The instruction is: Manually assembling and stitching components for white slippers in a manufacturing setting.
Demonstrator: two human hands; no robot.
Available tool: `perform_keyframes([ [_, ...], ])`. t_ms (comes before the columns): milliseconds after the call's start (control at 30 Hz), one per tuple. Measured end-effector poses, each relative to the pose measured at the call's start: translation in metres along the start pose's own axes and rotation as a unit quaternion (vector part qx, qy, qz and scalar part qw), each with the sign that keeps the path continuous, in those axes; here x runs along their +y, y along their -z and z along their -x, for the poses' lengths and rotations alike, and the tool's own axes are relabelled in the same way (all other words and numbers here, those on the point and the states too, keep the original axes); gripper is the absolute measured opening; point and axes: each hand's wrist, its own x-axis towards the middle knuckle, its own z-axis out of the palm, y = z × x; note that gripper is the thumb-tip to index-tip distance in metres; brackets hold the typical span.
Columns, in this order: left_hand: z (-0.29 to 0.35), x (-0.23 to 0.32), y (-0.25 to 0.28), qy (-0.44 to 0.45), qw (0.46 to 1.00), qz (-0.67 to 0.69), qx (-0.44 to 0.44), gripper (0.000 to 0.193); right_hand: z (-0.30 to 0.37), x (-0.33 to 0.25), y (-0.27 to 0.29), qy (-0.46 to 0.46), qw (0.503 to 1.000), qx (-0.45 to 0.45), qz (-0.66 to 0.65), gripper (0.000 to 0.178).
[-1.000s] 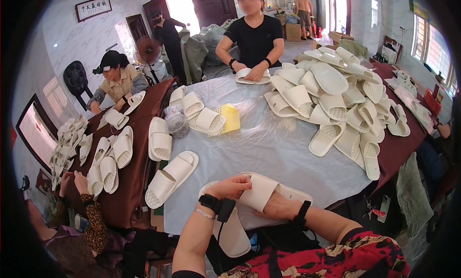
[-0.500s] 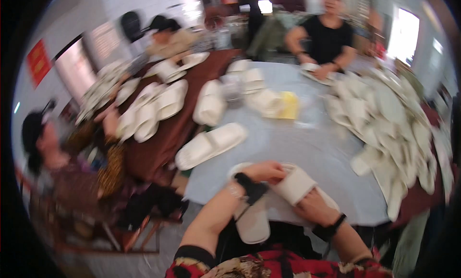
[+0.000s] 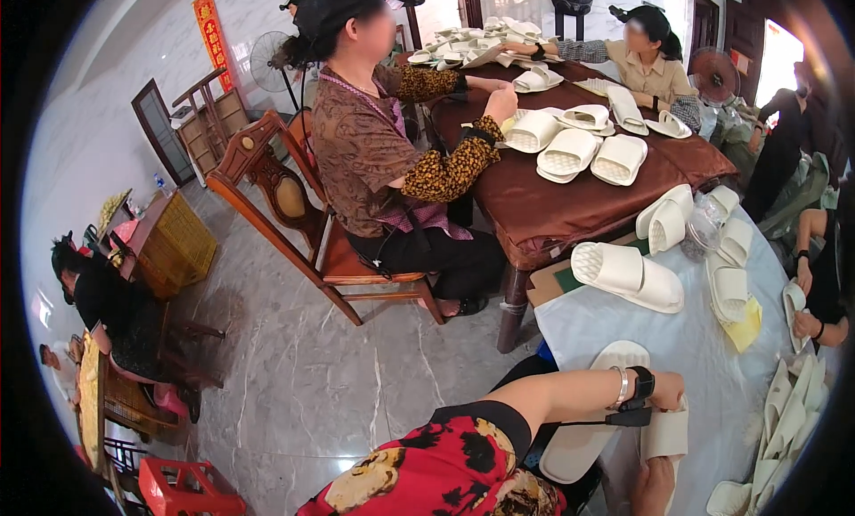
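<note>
A cream slide slipper [image 3: 666, 434] is between my hands at the near edge of the light-covered table. My left hand [image 3: 666, 390] is closed on the slipper at the far end of its strap. Partly cut off by the lower edge, my right hand [image 3: 655, 487] has its fingers tucked under the strap. Beneath my left forearm lies another cream slipper [image 3: 570, 454], its middle hidden by my wrist and a dark band. Farther off on the same table sits a pair of slippers [image 3: 628, 277].
A yellow cloth or paper [image 3: 743, 325] and a clear container [image 3: 704, 220] stand among slippers. A slipper pile [image 3: 788, 427] lies right. Co-workers handle slippers at the brown-covered table [image 3: 543, 209]. A wooden chair [image 3: 294, 222] and red stool [image 3: 187, 487] stand left.
My view has swung left, so the table and my hands now appear lower right and more floor shows. Both hands stay on the same slipper.
</note>
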Motion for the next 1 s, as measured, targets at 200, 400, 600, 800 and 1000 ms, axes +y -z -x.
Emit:
perform_keyframes([
  [200,-0.001,0.004,0.005,0.058,0.992,0.099,-0.051,0.018,0.012,-0.050,0.038,-0.016,0.985,0.105,-0.134,0.030],
  [400,0.000,0.008,0.010,0.075,0.980,0.161,-0.093,0.016,0.006,-0.091,0.036,0.158,0.891,0.228,-0.360,0.021],
  [600,0.000,0.007,0.010,0.052,0.979,0.161,-0.110,0.014,0.008,-0.097,0.055,0.068,0.937,0.194,-0.282,0.017],
  [800,0.003,0.019,0.015,0.038,0.984,0.143,-0.094,0.017,0.025,-0.046,0.031,-0.194,0.944,0.263,-0.053,0.017],
  [1000,-0.007,0.008,-0.007,0.052,0.988,0.132,-0.061,0.019,0.021,-0.036,0.013,-0.285,0.948,0.131,-0.062,0.029],
])
